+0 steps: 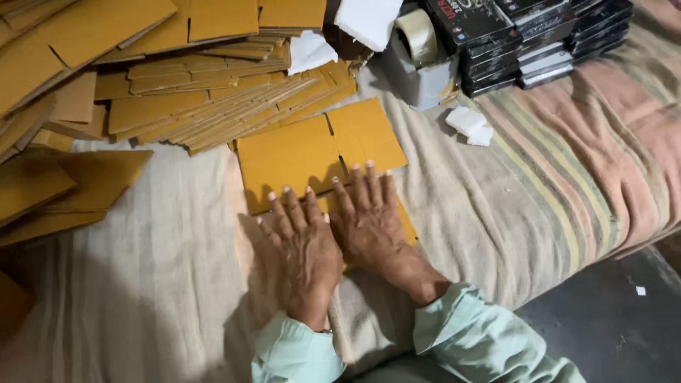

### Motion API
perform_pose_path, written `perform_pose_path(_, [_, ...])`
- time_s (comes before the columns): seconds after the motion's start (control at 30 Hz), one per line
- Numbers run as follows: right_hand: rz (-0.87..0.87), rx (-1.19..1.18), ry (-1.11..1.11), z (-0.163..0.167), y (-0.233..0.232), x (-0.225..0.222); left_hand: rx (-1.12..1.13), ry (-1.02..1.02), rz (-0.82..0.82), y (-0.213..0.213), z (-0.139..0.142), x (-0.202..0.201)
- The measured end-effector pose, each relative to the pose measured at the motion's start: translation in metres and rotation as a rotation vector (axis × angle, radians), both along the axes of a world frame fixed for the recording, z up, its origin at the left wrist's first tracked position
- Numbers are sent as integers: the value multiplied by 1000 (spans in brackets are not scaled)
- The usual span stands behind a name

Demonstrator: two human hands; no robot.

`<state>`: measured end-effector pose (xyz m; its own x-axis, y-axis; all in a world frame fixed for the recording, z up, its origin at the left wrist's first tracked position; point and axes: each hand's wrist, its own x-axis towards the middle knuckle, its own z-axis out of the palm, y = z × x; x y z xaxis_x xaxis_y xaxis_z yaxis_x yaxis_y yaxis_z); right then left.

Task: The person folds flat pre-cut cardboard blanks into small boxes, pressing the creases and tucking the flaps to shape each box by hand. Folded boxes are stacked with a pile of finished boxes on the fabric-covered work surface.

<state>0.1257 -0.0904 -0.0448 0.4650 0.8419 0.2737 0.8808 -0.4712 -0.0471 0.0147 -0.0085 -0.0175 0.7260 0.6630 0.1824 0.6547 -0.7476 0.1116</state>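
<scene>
Both hands, left hand [301, 245] and right hand [369, 220], press flat and open, side by side, on the flat cardboard blank [319, 152], just below the cardboard pile [198, 99]; the fold is being creased.

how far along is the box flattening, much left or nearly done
Done: nothing clearly finished shows. In hand: the left hand and right hand both press flat on one cardboard blank lying on the cloth-covered surface. Left: a large heap of flat blanks sits behind it, and more blanks lie at the left. A tape dispenser and stacked dark packages stand untouched.
</scene>
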Motion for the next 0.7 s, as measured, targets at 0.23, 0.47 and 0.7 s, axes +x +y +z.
perform_pose_path(0.23, [-155, 67, -3, 10, -34, 36, -106, -42, 99, 24, 3, -35])
perform_pose_path(0.47, [-6, 3, -15, 11, -1, -4, 14, -47, -5, 1, 0, 1])
perform_pose_path(0.7, [-83, 183, -66, 18, -33, 32, 19, -111, 57, 23, 2, -34])
